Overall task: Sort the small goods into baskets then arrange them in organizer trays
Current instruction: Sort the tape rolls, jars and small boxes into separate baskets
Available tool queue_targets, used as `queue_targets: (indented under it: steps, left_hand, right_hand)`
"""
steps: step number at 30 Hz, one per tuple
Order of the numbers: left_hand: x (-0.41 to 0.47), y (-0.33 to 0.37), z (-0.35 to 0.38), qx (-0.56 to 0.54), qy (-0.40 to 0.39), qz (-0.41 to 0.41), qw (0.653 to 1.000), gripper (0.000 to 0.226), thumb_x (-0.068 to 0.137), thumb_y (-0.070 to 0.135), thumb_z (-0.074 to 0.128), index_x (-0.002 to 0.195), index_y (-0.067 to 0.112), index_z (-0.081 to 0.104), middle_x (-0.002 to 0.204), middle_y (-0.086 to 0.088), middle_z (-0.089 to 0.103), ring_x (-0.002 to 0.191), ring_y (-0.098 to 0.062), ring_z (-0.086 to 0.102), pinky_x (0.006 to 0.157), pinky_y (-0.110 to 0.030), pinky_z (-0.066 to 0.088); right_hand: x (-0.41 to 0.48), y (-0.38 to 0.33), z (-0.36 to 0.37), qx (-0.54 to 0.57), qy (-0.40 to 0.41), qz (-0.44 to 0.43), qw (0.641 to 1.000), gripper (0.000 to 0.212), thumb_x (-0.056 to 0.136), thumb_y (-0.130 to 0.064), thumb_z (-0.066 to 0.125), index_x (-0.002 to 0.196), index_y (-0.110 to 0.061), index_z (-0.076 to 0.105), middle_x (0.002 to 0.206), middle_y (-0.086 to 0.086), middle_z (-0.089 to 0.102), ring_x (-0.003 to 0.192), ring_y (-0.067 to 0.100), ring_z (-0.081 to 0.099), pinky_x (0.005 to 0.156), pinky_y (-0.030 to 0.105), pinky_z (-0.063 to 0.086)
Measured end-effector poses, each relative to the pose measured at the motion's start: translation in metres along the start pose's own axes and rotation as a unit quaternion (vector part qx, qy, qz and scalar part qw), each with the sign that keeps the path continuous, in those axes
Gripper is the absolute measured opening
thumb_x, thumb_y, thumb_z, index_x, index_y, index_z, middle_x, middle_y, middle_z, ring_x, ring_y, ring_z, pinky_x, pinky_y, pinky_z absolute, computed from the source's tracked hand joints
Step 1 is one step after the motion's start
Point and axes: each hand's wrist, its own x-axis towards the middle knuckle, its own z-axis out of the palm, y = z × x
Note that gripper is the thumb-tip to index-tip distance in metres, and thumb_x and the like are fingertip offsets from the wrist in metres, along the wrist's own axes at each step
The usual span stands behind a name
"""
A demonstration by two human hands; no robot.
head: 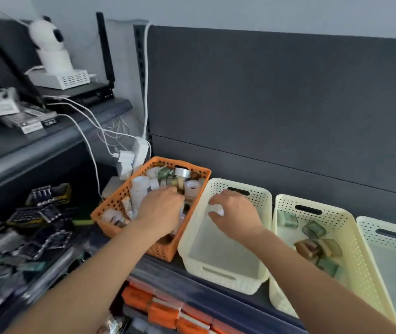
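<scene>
— Where's the left hand?
— Down in the orange basket, fingers among the mixed rolls. It's blurred, so I can't tell its grip.
— And the right hand?
— Just right of it, over the first cream basket, fingers curled round a small white roll. Further right, the second cream basket holds green and brown rolls.

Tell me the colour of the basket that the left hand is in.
The basket is orange with dotted holes; head view shows it best.
</scene>
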Motion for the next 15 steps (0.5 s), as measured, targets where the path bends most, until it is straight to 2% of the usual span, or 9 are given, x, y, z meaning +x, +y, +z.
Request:
queue_targets:
  steps: [3,6,8,12,15]
  left_hand:
    - [-0.008,-0.041,0.003,0.028,-0.055,-0.034,0.998,0.019,0.087,0.013,0.054,0.103,0.018,0.064,0.105,-0.001,0.059,0.096,-0.021,0.055,0.065,-0.028,0.039]
    - [-0.013,-0.077,0.01,0.05,-0.121,-0.073,0.989,0.018,0.087,0.007,0.05,0.094,0.015,0.065,0.097,-0.004,0.06,0.087,-0.022,0.06,0.062,-0.031,0.046]
    - [-0.015,-0.098,0.018,0.036,-0.15,-0.091,0.984,0.018,0.087,0.005,0.049,0.092,0.014,0.064,0.094,-0.004,0.061,0.083,-0.022,0.061,0.062,-0.032,0.05]
    - [-0.015,-0.125,0.034,0.013,-0.192,-0.095,0.977,0.021,0.088,0.003,0.047,0.099,0.011,0.063,0.097,-0.005,0.06,0.085,-0.022,0.061,0.07,-0.035,0.055]
    - [-0.011,-0.132,0.037,0.025,-0.207,-0.071,0.975,0.02,0.09,0.001,0.044,0.098,0.007,0.062,0.101,-0.009,0.06,0.089,-0.026,0.06,0.068,-0.033,0.049]
  right_hand:
    - [0.023,-0.033,0.02,-0.005,-0.033,-0.048,0.998,0.027,0.088,-0.031,0.059,0.114,-0.025,0.064,0.112,-0.002,0.061,0.111,0.018,0.052,0.085,0.031,0.047]
    - [0.042,-0.061,0.04,-0.023,-0.076,-0.079,0.994,0.032,0.088,-0.028,0.058,0.119,-0.025,0.062,0.114,0.0,0.06,0.113,0.018,0.05,0.084,0.029,0.045]
    - [0.054,-0.076,0.052,-0.04,-0.106,-0.093,0.989,0.033,0.088,-0.028,0.057,0.12,-0.023,0.062,0.116,0.003,0.06,0.112,0.022,0.051,0.086,0.033,0.049]
    - [0.072,-0.097,0.076,-0.073,-0.153,-0.107,0.98,0.031,0.085,-0.029,0.059,0.115,-0.024,0.064,0.113,0.004,0.06,0.108,0.024,0.053,0.085,0.039,0.051]
    - [0.081,-0.104,0.093,-0.119,-0.189,-0.116,0.968,0.032,0.083,-0.028,0.058,0.114,-0.023,0.063,0.113,0.004,0.061,0.108,0.026,0.049,0.087,0.041,0.049]
